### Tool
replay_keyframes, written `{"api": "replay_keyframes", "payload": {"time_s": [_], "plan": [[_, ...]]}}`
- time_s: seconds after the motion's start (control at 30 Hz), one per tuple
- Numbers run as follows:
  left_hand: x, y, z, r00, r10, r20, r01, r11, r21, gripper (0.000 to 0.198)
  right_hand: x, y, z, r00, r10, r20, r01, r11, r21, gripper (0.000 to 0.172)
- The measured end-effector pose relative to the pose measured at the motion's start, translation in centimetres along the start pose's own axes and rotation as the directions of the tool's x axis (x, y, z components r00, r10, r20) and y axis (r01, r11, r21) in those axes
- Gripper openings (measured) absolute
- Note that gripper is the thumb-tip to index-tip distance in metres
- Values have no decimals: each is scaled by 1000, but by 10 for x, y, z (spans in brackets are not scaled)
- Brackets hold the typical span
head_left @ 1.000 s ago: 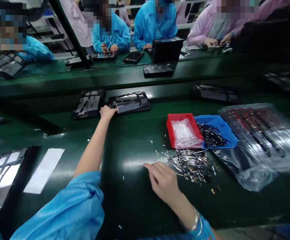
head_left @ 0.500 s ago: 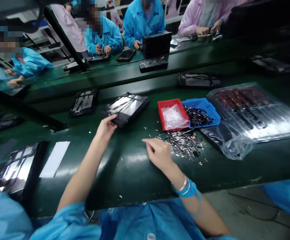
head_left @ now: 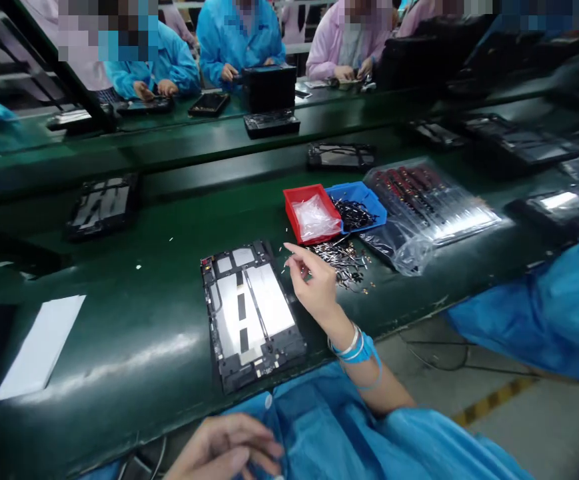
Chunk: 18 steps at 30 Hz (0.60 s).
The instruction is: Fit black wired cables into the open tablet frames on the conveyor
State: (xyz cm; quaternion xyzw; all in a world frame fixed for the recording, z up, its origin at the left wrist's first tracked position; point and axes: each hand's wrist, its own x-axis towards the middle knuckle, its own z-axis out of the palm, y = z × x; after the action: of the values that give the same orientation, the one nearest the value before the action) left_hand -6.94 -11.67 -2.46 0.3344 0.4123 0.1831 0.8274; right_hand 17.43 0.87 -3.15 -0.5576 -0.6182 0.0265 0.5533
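Observation:
A tablet without its back cover [head_left: 272,300] lies on the green bench in front of me, its silvery batteries and black ribbon cables showing. My left hand [head_left: 232,443] is off the bench at the bottom, near my blue smock, with its fingers loosely apart and holding nothing. Just right of the tablet's upper corner hovers my right hand [head_left: 316,283]. Its index finger is stretched out, the others are bent, and I see nothing between the fingertips. Beyond it is a loose heap of small cables [head_left: 342,263] with metal ends.
A red bin [head_left: 292,217] with clear plastic and a blue bin [head_left: 376,210] of black cables stand behind the heap. Clear plastic trays [head_left: 449,220] lie at right. White sheets [head_left: 44,347] are at left. Another open tablet [head_left: 102,203] sits farther back. Co-workers sit opposite.
The tablet has come from the far side of the bench to right before me, and my left hand has let go and drawn back to the bottom. My view has swung right.

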Motion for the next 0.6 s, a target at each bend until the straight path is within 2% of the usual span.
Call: {"api": "replay_keyframes", "payload": {"time_s": [0.03, 0.07, 0.1, 0.13, 0.17, 0.2, 0.23, 0.27, 0.3, 0.4, 0.47, 0.6], "plan": [[-1, 11, -5, 987, 129, -93, -117, 985, 125, 37, -2, 1, -7, 999, 35, -16, -35, 999, -14, 29], [3, 25, -11, 930, 305, -208, -247, 933, 264, 32, -3, 4, -16, 996, 77, -45, -79, 996, -34, 26], [12, 42, -19, 824, 484, -295, -349, 843, 409, 28, -4, 9, -25, 987, 132, -88, -137, 989, -59, 24], [26, 60, -27, 693, 638, -336, -408, 732, 546, 25, -4, 17, -34, 970, 200, -141, -214, 973, -85, 22], [44, 80, -36, 575, 752, -323, -438, 616, 655, 24, -3, 26, -44, 939, 286, -194, -310, 945, -108, 21], [65, 98, -45, 501, 822, -271, -451, 515, 729, 26, 0, 37, -52, 895, 378, -238, -414, 902, -123, 22], [88, 116, -54, 463, 854, -237, -442, 454, 774, 28, 3, 49, -59, 841, 473, -263, -517, 846, -129, 22], [110, 132, -61, 457, 856, -242, -416, 446, 792, 31, 8, 61, -64, 783, 563, -264, -607, 784, -129, 21], [131, 145, -67, 482, 833, -272, -378, 478, 793, 32, 14, 73, -67, 750, 612, -251, -653, 746, -129, 20], [170, 168, -74, 618, 725, -302, -314, 580, 752, 29, 32, 100, -67, 702, 688, -183, -709, 698, -102, 21], [178, 172, -74, 655, 695, -296, -304, 601, 739, 25, 40, 108, -65, 686, 713, -141, -725, 686, -61, 25], [174, 169, -71, 670, 675, -308, -286, 618, 732, 17, 42, 101, -70, 671, 739, -61, -739, 673, 38, 29]]}}
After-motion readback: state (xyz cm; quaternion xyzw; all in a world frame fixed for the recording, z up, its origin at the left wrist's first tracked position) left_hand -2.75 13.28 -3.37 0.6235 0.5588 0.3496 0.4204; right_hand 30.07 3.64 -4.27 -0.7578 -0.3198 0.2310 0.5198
